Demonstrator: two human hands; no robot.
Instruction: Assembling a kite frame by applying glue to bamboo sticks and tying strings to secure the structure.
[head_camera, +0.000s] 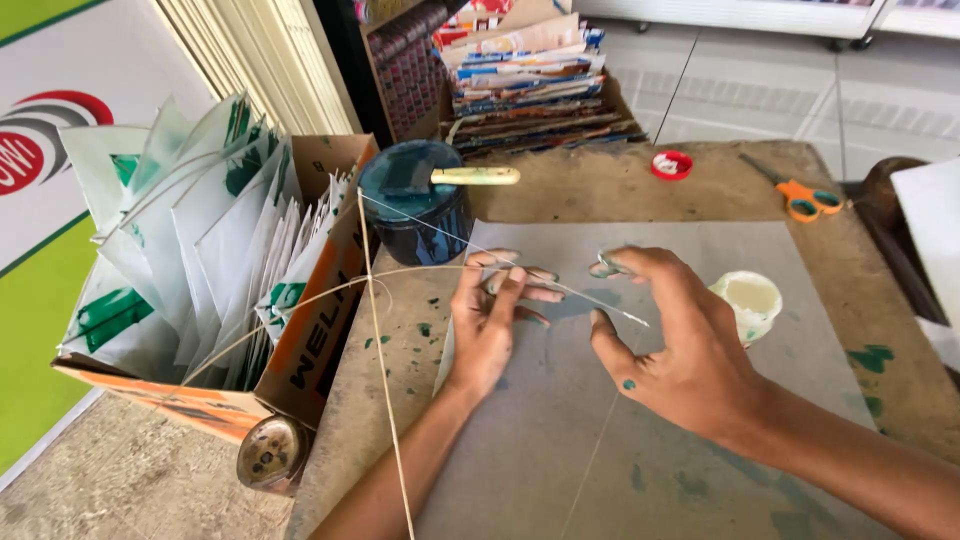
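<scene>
The left hand (490, 325) lies flat on the grey sheet (640, 420), its fingers stretched and close together, pressing a thin white string (560, 288) against the sheet. The right hand (675, 345) hovers just right of it with fingers spread wide, the thumb and forefinger apart and not pinching the string, which runs between them. Behind the left hand, at the far left corner of the sheet, stands a dark blue paint tin (415, 205) with a brush (475, 176) across it. A small white cup (750, 300) sits just beside the right hand. Orange scissors (805, 198) lie beyond the sheet's far right side.
</scene>
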